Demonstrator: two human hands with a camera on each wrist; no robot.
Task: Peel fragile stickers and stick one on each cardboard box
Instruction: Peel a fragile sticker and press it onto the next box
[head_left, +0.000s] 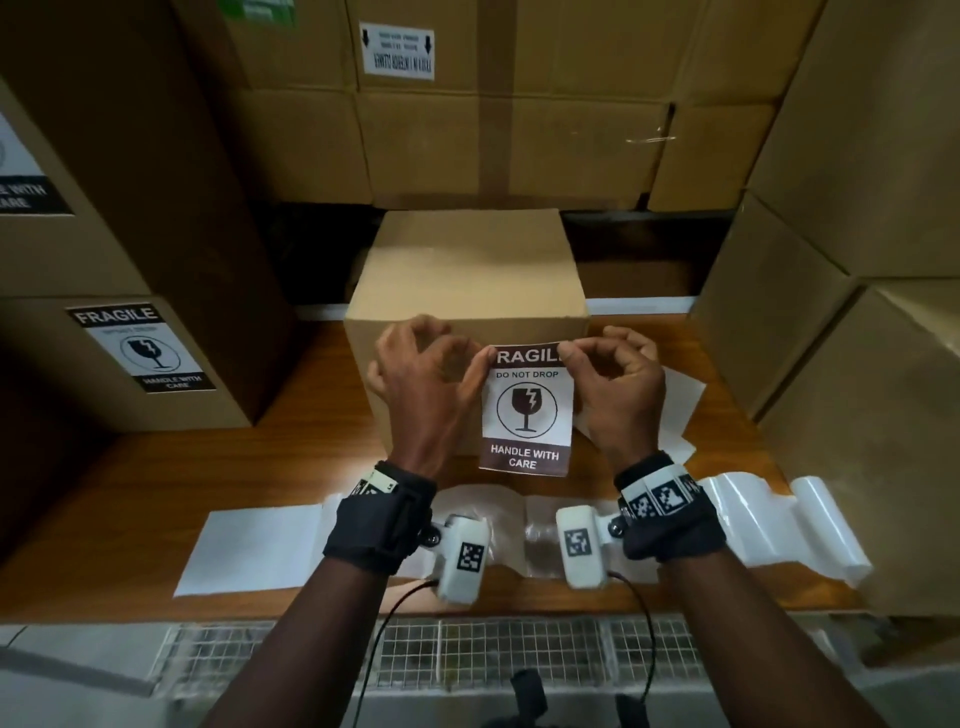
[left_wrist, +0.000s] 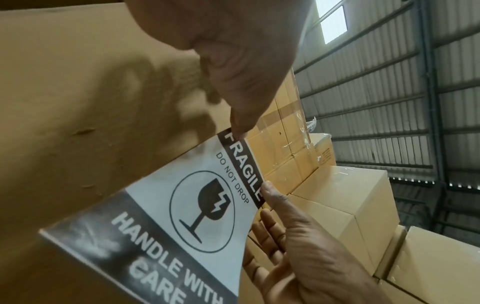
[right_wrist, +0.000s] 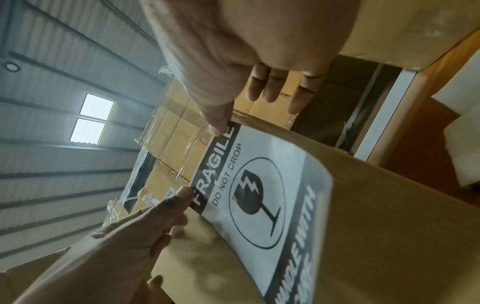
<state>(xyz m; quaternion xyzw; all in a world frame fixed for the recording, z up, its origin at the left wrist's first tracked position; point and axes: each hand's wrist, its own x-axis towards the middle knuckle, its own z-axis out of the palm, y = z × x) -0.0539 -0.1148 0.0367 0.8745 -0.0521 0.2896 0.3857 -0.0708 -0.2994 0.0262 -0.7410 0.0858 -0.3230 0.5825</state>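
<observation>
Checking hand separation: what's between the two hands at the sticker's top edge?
Only the fragile sticker itself: left hand and right hand each pinch a top corner, its FRAGILE band spanning the gap. Clearest in the head view.

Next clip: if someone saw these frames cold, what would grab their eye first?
The fragile sticker, held at its top corners by the left hand and right hand in front of the small box at the middle of the table. Next, the white backing strips along the table's near edge, and the stacked box at left that already bears a sticker.
</observation>
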